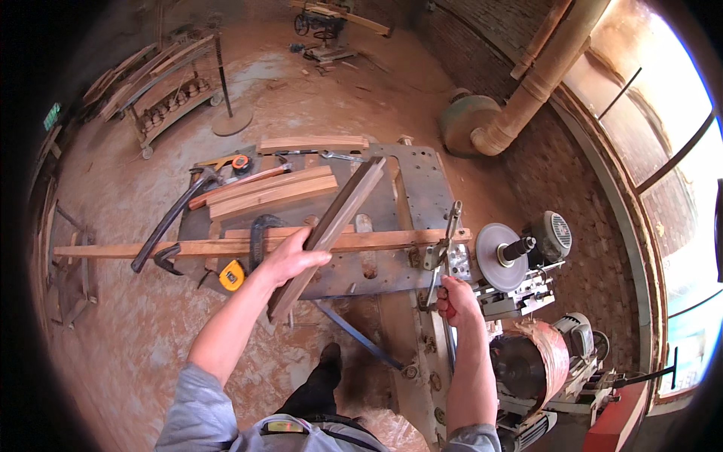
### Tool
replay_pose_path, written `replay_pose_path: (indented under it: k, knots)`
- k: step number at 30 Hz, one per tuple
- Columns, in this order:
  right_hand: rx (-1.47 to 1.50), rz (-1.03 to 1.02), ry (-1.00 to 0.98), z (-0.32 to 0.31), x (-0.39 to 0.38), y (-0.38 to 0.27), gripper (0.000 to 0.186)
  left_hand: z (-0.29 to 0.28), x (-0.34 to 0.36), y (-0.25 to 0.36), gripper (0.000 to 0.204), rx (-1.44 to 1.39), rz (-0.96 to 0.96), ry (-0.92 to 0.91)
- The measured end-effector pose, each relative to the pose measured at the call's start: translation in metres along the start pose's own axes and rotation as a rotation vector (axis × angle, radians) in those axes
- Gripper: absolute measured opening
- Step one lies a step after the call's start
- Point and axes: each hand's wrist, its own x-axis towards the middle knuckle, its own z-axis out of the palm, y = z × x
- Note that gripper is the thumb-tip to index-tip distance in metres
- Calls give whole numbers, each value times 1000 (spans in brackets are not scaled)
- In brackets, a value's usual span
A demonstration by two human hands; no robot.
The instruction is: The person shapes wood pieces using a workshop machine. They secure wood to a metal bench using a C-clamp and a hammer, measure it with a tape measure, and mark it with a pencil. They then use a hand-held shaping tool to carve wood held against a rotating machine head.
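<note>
My left hand [290, 255] grips a dark brown wooden bar [350, 200] with squared edges, held slantwise above the metal machine table [376, 282]. My right hand [459, 300] is closed round the lower end of a metal lever [434, 288], where a bit of red shows at the fingers. Just beyond that fist stands an upright toggle clamp [453, 220] at the table's right edge. Beneath the bar, a long wooden strip [181, 248] crosses the table, with a dark C-clamp [257, 233] at it beside my left hand.
Right of the table are a round disc [500, 258] on a spindle and a motor [555, 233]. A hammer [167, 218], a yellow tape measure [232, 276], a wrench [341, 156] and loose wood pieces [275, 190] lie left and far. A duct [527, 94] runs along the brick wall.
</note>
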Motion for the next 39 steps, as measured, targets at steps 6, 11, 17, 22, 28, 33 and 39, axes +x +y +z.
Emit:
replay_pose_path:
  k: [6,11,17,22,28,33,39]
  knots:
    - [23,-38,-26,-20,-38,48,21,-33,-139,-39,64,143,63,38]
    - [26,-33,7,-43,-73,86,20,-32,-210,-41,67,118,-35,46]
    - [-2,-63,10,-77,-154,157,19,-10,-310,-66,62,-132,-60,-53]
    - [3,-119,-11,-145,-241,240,19,64,-428,-100,62,-387,-16,-202]
    - [-7,-203,-3,-224,-317,337,23,151,-537,-134,63,-427,-105,-136]
    - [-73,-231,4,-265,-377,391,25,168,-584,-138,68,-365,-145,-157]
    - [-58,-128,23,-299,-437,427,19,168,-579,-125,76,-206,-230,-133]
